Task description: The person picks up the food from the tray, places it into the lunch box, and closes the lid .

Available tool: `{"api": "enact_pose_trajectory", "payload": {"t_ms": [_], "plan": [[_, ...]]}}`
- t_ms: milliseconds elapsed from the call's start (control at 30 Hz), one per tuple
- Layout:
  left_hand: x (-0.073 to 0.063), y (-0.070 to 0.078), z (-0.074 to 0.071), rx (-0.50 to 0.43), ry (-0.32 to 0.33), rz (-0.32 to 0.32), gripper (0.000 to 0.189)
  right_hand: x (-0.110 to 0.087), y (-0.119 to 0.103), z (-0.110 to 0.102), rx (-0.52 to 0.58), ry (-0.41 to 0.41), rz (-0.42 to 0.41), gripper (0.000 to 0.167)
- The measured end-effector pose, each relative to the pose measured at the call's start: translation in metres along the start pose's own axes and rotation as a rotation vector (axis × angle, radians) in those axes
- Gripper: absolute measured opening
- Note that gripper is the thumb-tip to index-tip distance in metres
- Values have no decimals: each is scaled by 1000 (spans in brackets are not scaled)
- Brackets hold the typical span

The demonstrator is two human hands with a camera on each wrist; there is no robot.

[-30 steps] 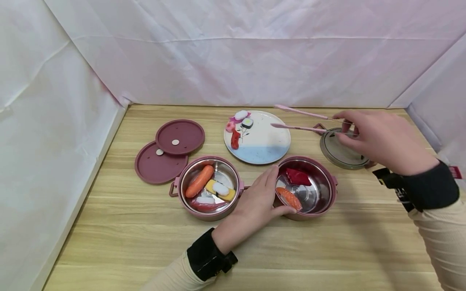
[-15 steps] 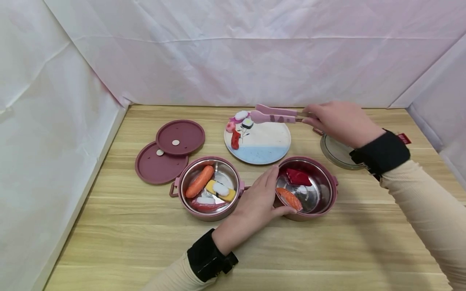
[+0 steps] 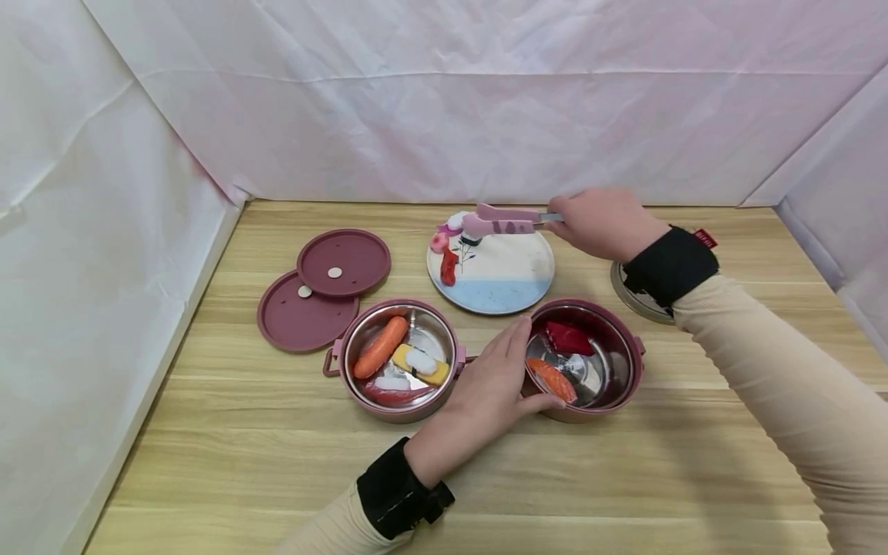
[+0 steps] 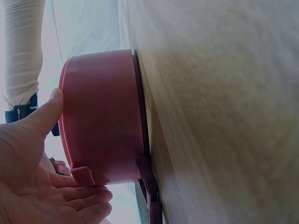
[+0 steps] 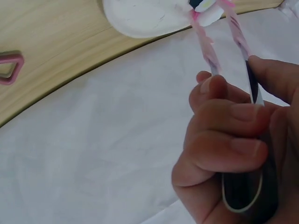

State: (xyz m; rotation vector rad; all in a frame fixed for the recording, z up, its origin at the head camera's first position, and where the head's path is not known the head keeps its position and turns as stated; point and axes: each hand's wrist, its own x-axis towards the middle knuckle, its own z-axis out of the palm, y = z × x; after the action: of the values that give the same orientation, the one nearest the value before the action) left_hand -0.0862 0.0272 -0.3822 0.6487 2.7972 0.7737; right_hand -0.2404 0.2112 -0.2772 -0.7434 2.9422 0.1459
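Note:
My right hand [image 3: 595,223] grips a pair of pink-tipped tongs [image 3: 509,222]. Their tips are at the sushi roll piece [image 3: 471,241] on the round plate [image 3: 499,291] and partly cover it. In the right wrist view, the tongs' arms [image 5: 207,46] stand on either side of the dark-and-white roll; contact is unclear. My left hand [image 3: 489,378] rests with straight fingers and thumb against the right pot [image 3: 627,393]. Inside that pot lie a red piece [image 3: 569,338] and an orange salmon-like piece [image 3: 551,379].
The left pot [image 3: 402,416] holds a sausage [image 3: 381,347], a yellow-topped sushi [image 3: 419,364] and a red-and-white piece [image 3: 395,391]. Two maroon lids [image 3: 347,250] overlap at left. A grey-green lid [image 3: 645,302] lies under the right forearm. More toy food [image 3: 448,267] sits on the plate's left side.
My right hand has carried the tongs left to the plate, and their arms have drawn closer together. The left hand and both pots have stayed put.

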Motion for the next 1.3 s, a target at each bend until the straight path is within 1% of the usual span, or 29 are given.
{"api": "enact_pose_trajectory", "payload": {"t_ms": [267, 333, 467, 733, 867, 967, 1100, 1300], "plan": [[0, 1, 0, -10, -11, -10, 105, 5, -6, 3, -27, -11, 7, 27], [0, 1, 0, -11, -12, -12, 104, 5, -5, 4, -25, -2, 3, 26], [0, 1, 0, -9, -13, -9, 104, 3, -6, 6, -20, 40, -10, 23], [0, 1, 0, -5, -15, -10, 104, -2, -5, 8, -58, 126, -31, 22], [0, 1, 0, 4, -10, -6, 104, -6, 0, 6, -65, 143, -31, 21], [0, 1, 0, 11, -9, -5, 104, -12, 3, 2, -59, 136, -15, 21], [0, 0, 0, 8, -8, -4, 104, -21, 7, -4, -46, 130, -3, 19], [0, 0, 0, -1, -12, -11, 104, -38, 14, -10, -16, 161, -12, 18]]}}
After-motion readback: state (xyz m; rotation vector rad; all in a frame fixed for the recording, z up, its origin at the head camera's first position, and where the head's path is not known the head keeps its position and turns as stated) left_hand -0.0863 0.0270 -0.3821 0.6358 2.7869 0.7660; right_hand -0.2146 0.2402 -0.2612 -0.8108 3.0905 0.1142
